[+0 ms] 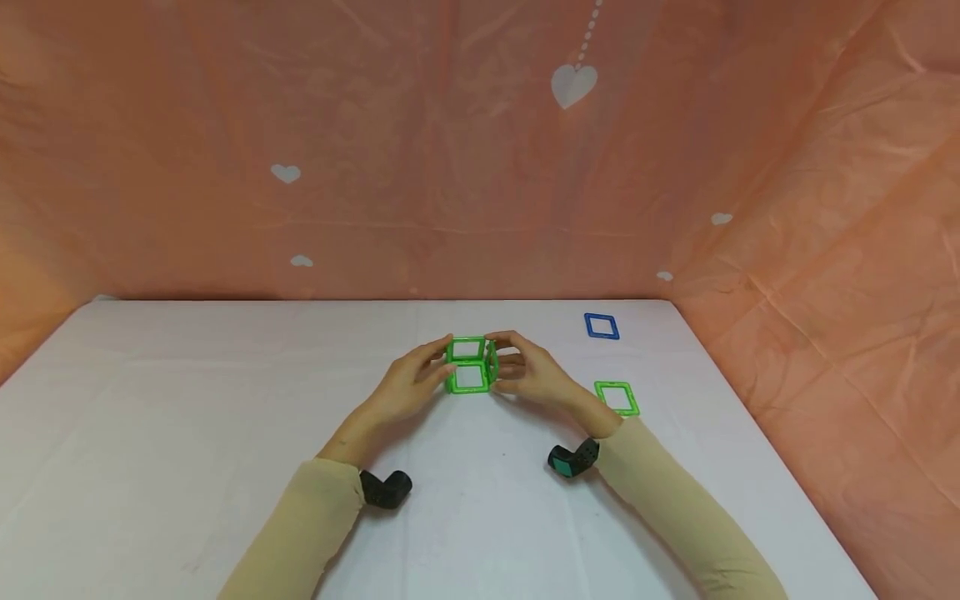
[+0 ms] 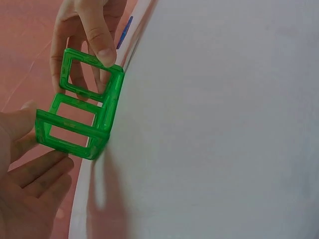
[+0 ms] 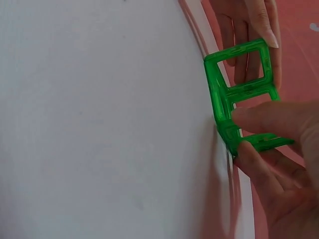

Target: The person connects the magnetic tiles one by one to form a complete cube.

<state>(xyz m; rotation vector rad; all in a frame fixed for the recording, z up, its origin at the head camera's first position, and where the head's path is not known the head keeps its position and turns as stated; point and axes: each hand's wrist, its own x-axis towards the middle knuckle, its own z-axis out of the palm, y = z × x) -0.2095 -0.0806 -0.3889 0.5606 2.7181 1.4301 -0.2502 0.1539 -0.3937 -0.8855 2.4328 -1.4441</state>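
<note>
Curtained-off nook, kind of room unclear, white tabletop [image 1: 480,508], orange heart-print cloth [image 1: 420,150] behind and beside

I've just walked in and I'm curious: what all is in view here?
Tabletop: one, white, lower view
Green structure: one, green, mid-view
Loose frame: one, green, right of the structure
Blue frame: one, blue, tabletop's far right
Backdrop: count unclear, orange, behind tabletop
Hearts: at least five, whitish, on backdrop
Sleeves: two, beige, lower view
Wrist devices: two, mostly black, near sleeves
Left fingers: one set, bare, structure's left side
Right fingers: one set, bare, structure's right side
</note>
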